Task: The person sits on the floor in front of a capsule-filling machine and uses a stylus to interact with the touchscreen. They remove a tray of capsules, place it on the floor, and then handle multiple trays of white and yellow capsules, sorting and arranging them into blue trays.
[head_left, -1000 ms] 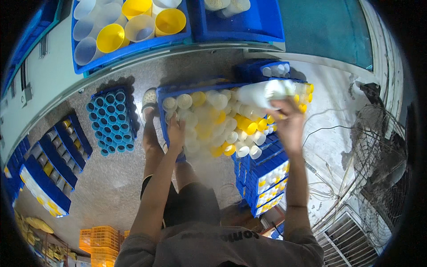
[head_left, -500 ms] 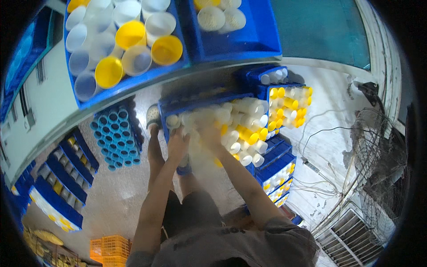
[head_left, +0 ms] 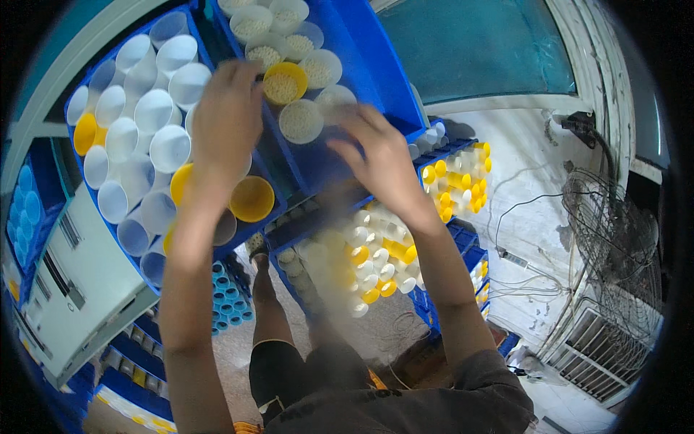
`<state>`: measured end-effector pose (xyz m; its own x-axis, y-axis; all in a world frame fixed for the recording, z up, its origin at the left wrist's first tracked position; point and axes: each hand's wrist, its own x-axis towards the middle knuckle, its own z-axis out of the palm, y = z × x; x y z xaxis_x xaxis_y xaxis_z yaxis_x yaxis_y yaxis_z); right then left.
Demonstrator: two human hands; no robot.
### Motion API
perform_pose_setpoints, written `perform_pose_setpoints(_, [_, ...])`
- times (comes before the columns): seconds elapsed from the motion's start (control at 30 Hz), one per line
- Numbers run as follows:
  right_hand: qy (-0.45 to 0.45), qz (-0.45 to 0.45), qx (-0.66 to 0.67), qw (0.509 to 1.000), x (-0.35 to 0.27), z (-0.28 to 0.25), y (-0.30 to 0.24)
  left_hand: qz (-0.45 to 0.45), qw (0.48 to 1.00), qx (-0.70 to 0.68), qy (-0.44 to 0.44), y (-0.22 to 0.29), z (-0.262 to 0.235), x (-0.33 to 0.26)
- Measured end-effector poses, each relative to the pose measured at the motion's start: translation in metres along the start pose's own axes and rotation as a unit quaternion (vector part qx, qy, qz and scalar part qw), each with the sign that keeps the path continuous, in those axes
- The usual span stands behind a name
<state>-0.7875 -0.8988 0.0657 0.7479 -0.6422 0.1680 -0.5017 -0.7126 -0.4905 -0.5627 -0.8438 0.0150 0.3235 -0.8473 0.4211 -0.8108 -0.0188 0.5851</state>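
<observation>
Both arms reach up to two blue trays at the top. My left hand (head_left: 230, 116) is over the divide between them, its fingertips by the rim of a yellow cup (head_left: 285, 84) filled with pale pellets. Motion blur hides whether those fingers grip anything. My right hand (head_left: 376, 148) is open over the right tray (head_left: 394, 79), thumb apart from the fingers. Its fingertips are close to a blurred white cup (head_left: 336, 98); touching or not, I cannot tell. A pellet-filled white cup (head_left: 301, 121) stands between the hands. The left tray (head_left: 148, 284) holds many white and yellow cups.
Below the trays, a lower crate holds piled white and yellow cups (head_left: 372, 253). Farther right are stacked blue crates (head_left: 466, 242) of cups. Blue tubes (head_left: 230, 300) stand low left. A wire mesh (head_left: 614, 253) and loose cables lie at the right.
Both hands have risen from the lower crate of cups to the upper trays. The view has shifted, so more of the pellet-filled cups in the right tray show.
</observation>
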Motion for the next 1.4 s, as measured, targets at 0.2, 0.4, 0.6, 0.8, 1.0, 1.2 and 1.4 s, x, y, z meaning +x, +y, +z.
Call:
perform_pose_setpoints(0.2, [0.0,0.057,-0.071,0.996,0.08,0.026,0.018,0.055,0.99,0.126,-0.038,-0.011,0.018,0.069])
perform_pose_setpoints(0.4, [0.122,-0.251,-0.136,0.951,0.176,0.047,0.059,0.033,0.969,0.165,-0.179,0.032,0.043,0.011])
perform_pose_setpoints(0.6, [-0.109,-0.373,-0.307,0.869,0.255,0.095,0.052,0.074,0.976,0.169,-0.112,0.028,0.048,0.009])
perform_pose_setpoints(0.8, [-0.139,-0.334,-0.402,0.842,0.255,0.099,0.043,0.089,0.991,0.082,-0.054,0.092,-0.022,-0.035])
perform_pose_setpoints(1.0, [-0.077,-0.368,-0.362,0.853,0.18,-0.004,0.004,0.026,0.996,0.028,-0.086,0.165,-0.114,-0.172])
perform_pose_setpoints(1.2, [-0.081,-0.322,-0.247,0.91,-0.019,-0.109,-0.056,-0.106,0.973,0.071,-0.19,0.204,-0.111,-0.368])
perform_pose_setpoints(1.4, [-0.229,-0.326,-0.123,0.909,-0.208,-0.057,-0.06,-0.16,0.955,0.086,-0.234,0.208,-0.048,-0.544])
